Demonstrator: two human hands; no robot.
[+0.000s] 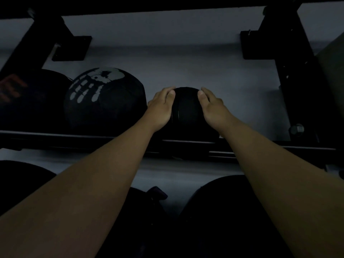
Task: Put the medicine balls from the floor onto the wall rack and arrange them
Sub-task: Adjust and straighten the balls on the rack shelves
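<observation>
While it's super dim from my end, the small black medicine ball (187, 110) is easy enough to spot: plain dark rubbery-looking thing w/ a faint seam line down the front, no print I can make out. It's sitting on the wall rack's rail (74, 135), roughly mid-frame, against the grey wall (167, 53).

Grip-wise: left hand (160, 108) and right hand (214, 108) are cupped on either side of it, palms on the ball, fingers curved over the top towards the back, thumbs lying on the front upper part. So both hands are wrapped round it, not flat.

Other stuff around:
- bigger black ball w/ a white skeleton-hand print (104, 99) on the same rail, just left of the small one, right up against the left hand/wrist. Can't tell if the two balls actually touch bc the hand covers that spot.
- another dark ball w/ orange lettering (24, 97) further left, partly cut off by the frame edge, touching or nearly touching the printed one.
- black rack brackets on the wall, one upper left (72, 47) and one upper right (260, 45), plus an upright w/ a bolt (296, 129) on the right.
- more dark round shapes (232, 202) lower down under my forearms, too dark to tell what they are exactly.
</observation>
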